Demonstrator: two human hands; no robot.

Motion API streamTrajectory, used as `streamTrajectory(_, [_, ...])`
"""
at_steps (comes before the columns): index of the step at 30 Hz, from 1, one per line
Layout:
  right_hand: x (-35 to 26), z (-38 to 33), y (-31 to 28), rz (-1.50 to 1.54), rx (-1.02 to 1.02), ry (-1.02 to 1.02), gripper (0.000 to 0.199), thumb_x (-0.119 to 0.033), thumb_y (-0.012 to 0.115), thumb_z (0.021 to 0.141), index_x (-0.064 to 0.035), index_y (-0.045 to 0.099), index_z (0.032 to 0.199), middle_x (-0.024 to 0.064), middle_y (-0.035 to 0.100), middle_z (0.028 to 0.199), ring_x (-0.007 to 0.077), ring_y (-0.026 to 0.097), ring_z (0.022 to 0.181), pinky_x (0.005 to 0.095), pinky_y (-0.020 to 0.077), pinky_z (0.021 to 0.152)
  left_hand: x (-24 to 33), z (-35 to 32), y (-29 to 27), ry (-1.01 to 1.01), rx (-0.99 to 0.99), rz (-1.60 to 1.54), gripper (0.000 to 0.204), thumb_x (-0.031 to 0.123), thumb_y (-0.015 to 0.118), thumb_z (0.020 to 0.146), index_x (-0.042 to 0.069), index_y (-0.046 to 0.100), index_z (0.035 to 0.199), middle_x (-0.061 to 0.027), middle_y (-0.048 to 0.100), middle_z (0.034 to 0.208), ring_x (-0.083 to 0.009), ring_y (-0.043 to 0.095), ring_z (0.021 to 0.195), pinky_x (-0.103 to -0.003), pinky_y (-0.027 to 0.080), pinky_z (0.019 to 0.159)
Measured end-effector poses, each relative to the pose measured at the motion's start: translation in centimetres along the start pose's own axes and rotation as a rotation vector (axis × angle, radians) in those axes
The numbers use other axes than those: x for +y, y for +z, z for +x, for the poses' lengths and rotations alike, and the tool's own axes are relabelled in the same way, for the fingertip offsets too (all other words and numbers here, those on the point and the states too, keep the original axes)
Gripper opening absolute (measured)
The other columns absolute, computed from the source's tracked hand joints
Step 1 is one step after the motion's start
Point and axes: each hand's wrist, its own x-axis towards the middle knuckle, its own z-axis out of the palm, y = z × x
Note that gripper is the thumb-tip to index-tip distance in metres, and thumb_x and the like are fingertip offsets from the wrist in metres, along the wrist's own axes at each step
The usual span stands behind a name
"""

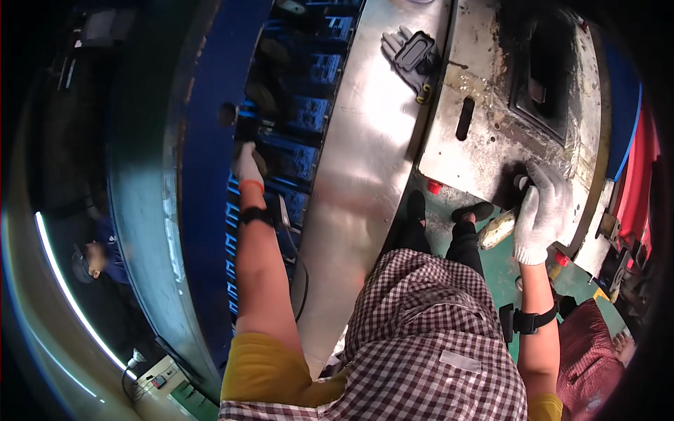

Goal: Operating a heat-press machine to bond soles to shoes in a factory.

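My left hand [247, 167], in a white glove with an orange cuff, reaches into a long blue machine [309, 151] with a row of lit slots. Its fingers close round something dark, too shadowed to name. Dark rounded pieces [263, 98] sit in the row beyond it. My right hand [546, 210], in a white knitted glove, is at the near edge of a worn pale metal table [463, 161]. Its fingers curl over a dark item that I cannot make out. Against its thumb side is a pale yellowish rounded piece [497, 230], partly hidden by the hand.
A grey glove [404, 59] and a black framed device [415, 52] lie on the steel ledge [358, 140]. A dark recessed opening [540, 88] is in the worn table. Red knobs [434, 187] are at its edge. Another person [91, 259] is at far left; red patterned cloth [586, 344] is lower right.
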Motion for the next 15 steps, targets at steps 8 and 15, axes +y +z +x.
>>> streamTrajectory(8, [0.9,-0.6,0.5,-0.074,-0.04,-0.007,0.029,-0.017,0.058,0.105,-0.0021,0.076,0.121,0.0173,0.073,0.121,0.0368,0.067,0.116,0.0481,0.0478,0.107,-1.7,-2.5,1.1,0.064,-0.02,0.55,0.092,0.043,0.061,0.106,-0.003,0.013,0.17,-0.031,0.034,0.17,-0.0436,0.042,0.154,-0.045,0.034,0.126])
streamTrajectory(15, [2.3,-1.4,0.3,-0.022,-0.095,-0.052,0.028,-0.011,0.057,0.105,0.0003,0.073,0.125,0.0187,0.074,0.123,0.0351,0.067,0.116,0.0451,0.0465,0.109,-9.9,-23.8,-7.1,0.075,-0.082,0.73,0.084,0.048,0.058,0.105,-0.01,0.033,0.161,-0.035,0.034,0.167,-0.0476,0.035,0.155,-0.046,0.029,0.129])
